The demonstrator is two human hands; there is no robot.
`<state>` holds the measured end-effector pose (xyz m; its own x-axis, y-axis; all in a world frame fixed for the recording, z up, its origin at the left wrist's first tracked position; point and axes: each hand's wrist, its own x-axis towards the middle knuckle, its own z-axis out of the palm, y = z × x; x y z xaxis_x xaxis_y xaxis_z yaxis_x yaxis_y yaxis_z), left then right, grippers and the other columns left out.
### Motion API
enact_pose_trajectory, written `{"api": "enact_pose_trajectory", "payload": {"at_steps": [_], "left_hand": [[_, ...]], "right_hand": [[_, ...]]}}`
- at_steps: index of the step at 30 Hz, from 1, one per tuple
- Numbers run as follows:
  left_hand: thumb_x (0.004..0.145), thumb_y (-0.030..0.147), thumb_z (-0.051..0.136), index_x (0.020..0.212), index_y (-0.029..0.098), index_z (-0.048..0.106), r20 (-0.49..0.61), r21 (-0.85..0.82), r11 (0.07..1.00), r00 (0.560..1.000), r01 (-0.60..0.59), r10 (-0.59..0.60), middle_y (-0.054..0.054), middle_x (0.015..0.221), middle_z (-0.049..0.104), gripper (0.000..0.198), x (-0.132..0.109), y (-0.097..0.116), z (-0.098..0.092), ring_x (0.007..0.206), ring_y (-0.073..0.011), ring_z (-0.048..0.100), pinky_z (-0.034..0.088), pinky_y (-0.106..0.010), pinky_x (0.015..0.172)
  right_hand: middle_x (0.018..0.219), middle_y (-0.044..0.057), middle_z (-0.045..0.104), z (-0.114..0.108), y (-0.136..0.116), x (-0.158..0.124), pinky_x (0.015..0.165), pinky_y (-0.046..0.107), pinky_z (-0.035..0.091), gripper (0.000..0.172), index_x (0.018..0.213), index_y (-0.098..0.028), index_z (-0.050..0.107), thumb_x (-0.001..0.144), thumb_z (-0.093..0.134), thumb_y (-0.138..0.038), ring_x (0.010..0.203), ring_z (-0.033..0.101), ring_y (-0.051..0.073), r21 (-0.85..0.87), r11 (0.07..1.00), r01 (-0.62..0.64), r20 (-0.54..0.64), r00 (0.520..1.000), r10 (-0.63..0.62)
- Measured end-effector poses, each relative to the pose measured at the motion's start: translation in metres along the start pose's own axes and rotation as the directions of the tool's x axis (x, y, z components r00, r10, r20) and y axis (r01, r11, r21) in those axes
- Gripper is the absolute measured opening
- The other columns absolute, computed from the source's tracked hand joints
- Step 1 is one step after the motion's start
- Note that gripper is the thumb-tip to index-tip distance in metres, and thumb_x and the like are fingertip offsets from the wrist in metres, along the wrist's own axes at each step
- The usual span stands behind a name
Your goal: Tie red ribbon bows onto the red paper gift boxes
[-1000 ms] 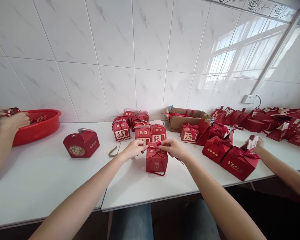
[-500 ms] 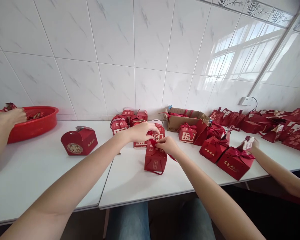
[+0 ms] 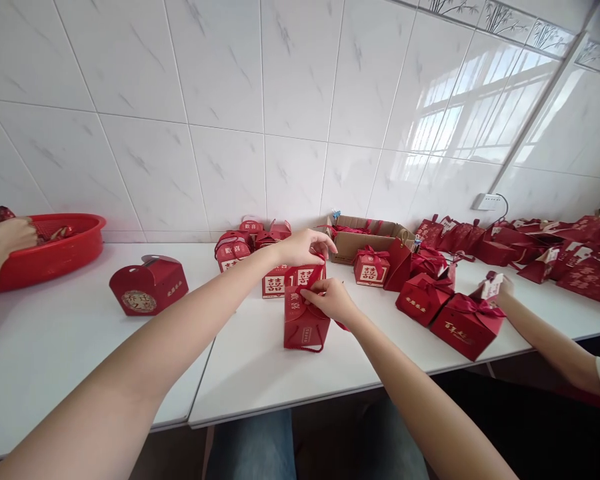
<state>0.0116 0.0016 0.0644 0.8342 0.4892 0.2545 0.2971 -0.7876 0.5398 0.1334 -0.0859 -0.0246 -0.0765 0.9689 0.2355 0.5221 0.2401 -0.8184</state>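
Note:
A small red gift box [image 3: 305,323] with gold characters and a cord handle stands upright on the table in front of me. Over its top, my right hand [image 3: 331,297] pinches a red ribbon [image 3: 345,327], one end of which trails down to the right. My left hand [image 3: 306,249] is raised just above and behind the box. Its thumb and finger are closed on another stretch of the ribbon, partly hidden. Right behind the hands are double-happiness boxes [image 3: 273,285].
A lone red box [image 3: 150,288] sits to the left, near a red plastic basket [image 3: 75,257] with a co-worker's hand [image 3: 13,235]. A cardboard box [image 3: 353,247] of ribbons stands by the wall. Ribboned boxes [image 3: 467,327] and another person's hand [image 3: 504,291] are at right.
My left hand has moved right and a little up, drawing the ribbon along. My right hand still pinches at the box top. The view has shifted slightly.

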Motion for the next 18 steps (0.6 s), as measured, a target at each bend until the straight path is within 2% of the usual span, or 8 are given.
{"api": "enact_pose_trajectory", "payload": {"at_steps": [2, 4, 5, 6, 9, 11, 14, 18], "left_hand": [[0.068, 0.011, 0.055, 0.102, 0.018, 0.061, -0.158, 0.109, 0.994, 0.987, -0.019, 0.036, -0.008, 0.108, 0.062, 0.035, 0.0, -0.003, 0.008, 0.098, -0.0212, 0.058, 0.048, -0.033, 0.082], [0.071, 0.013, 0.056, 0.094, 0.017, 0.06, -0.395, 0.262, 0.964, 0.915, 0.031, 0.078, -0.008, 0.107, 0.06, 0.024, -0.008, -0.006, 0.017, 0.099, -0.0232, 0.055, 0.045, -0.036, 0.084], [0.074, 0.017, 0.056, 0.089, 0.017, 0.059, -0.475, 0.291, 0.954, 0.876, 0.072, 0.079, -0.008, 0.101, 0.06, 0.015, -0.016, -0.008, 0.022, 0.095, -0.0228, 0.056, 0.045, -0.036, 0.082], [0.078, 0.024, 0.055, 0.084, 0.018, 0.057, -0.51, 0.272, 0.957, 0.858, 0.103, 0.052, -0.006, 0.091, 0.061, 0.009, -0.025, -0.01, 0.026, 0.086, -0.0211, 0.056, 0.045, -0.035, 0.078], [0.088, 0.045, 0.046, 0.07, 0.018, 0.053, -0.403, 0.057, 0.974, 0.897, 0.221, -0.18, 0.0, 0.065, 0.055, 0.033, -0.056, -0.016, 0.04, 0.061, -0.015, 0.052, 0.041, -0.028, 0.059], [0.087, 0.052, 0.046, 0.068, 0.018, 0.057, -0.313, -0.052, 0.957, 0.906, 0.284, -0.285, 0.0, 0.065, 0.058, 0.04, -0.07, -0.022, 0.047, 0.061, -0.015, 0.053, 0.04, -0.027, 0.057], [0.083, 0.049, 0.055, 0.078, 0.018, 0.064, -0.268, -0.184, 0.946, 0.913, 0.266, -0.309, -0.002, 0.079, 0.066, 0.033, -0.079, -0.029, 0.056, 0.075, -0.0173, 0.059, 0.044, -0.027, 0.065], [0.081, 0.041, 0.058, 0.08, 0.017, 0.063, -0.318, -0.241, 0.949, 0.908, 0.202, -0.274, -0.004, 0.085, 0.066, 0.025, -0.08, -0.037, 0.064, 0.079, -0.0173, 0.059, 0.046, -0.028, 0.07]], "right_hand": [[0.059, 0.002, 0.059, 0.003, 0.005, 0.002, 0.053, 0.025, 0.032, 0.03, 0.053, -0.017, 0.056, 0.078, 0.057, -0.033, 0.057, 0.048, 0.012, -0.008, 1.0, -0.008, -0.04, 0.999, 0.008], [0.059, 0.002, 0.061, 0.005, 0.01, 0.003, 0.054, 0.025, 0.033, 0.03, 0.052, -0.017, 0.056, 0.078, 0.058, -0.033, 0.058, 0.05, 0.013, 0.006, 1.0, -0.012, -0.064, 0.998, 0.012], [0.06, 0.002, 0.062, 0.006, 0.012, 0.004, 0.054, 0.025, 0.034, 0.03, 0.053, -0.017, 0.057, 0.078, 0.057, -0.034, 0.058, 0.052, 0.013, 0.026, 1.0, -0.014, -0.07, 0.997, 0.016], [0.062, 0.002, 0.064, 0.006, 0.014, 0.004, 0.055, 0.025, 0.036, 0.03, 0.054, -0.018, 0.057, 0.079, 0.057, -0.035, 0.06, 0.054, 0.014, 0.05, 0.999, -0.015, -0.069, 0.997, 0.018], [0.068, 0.003, 0.068, 0.007, 0.017, 0.003, 0.058, 0.026, 0.04, 0.03, 0.056, -0.017, 0.058, 0.079, 0.056, -0.036, 0.064, 0.058, 0.016, 0.093, 0.996, -0.004, -0.047, 0.999, 0.008], [0.068, 0.004, 0.069, 0.008, 0.017, 0.003, 0.059, 0.027, 0.041, 0.031, 0.056, -0.018, 0.057, 0.08, 0.055, -0.037, 0.065, 0.06, 0.017, 0.09, 0.996, 0.008, -0.039, 0.999, -0.005], [0.068, 0.004, 0.069, 0.009, 0.017, 0.002, 0.058, 0.027, 0.042, 0.033, 0.055, -0.018, 0.055, 0.081, 0.053, -0.038, 0.065, 0.061, 0.018, 0.092, 0.996, 0.011, -0.04, 0.999, -0.007], [0.07, 0.004, 0.07, 0.012, 0.018, 0.001, 0.061, 0.029, 0.046, 0.023, 0.068, -0.019, 0.055, 0.079, 0.056, -0.039, 0.069, 0.065, 0.02, 0.192, 0.981, -0.012, -0.097, 0.995, 0.031]]}}
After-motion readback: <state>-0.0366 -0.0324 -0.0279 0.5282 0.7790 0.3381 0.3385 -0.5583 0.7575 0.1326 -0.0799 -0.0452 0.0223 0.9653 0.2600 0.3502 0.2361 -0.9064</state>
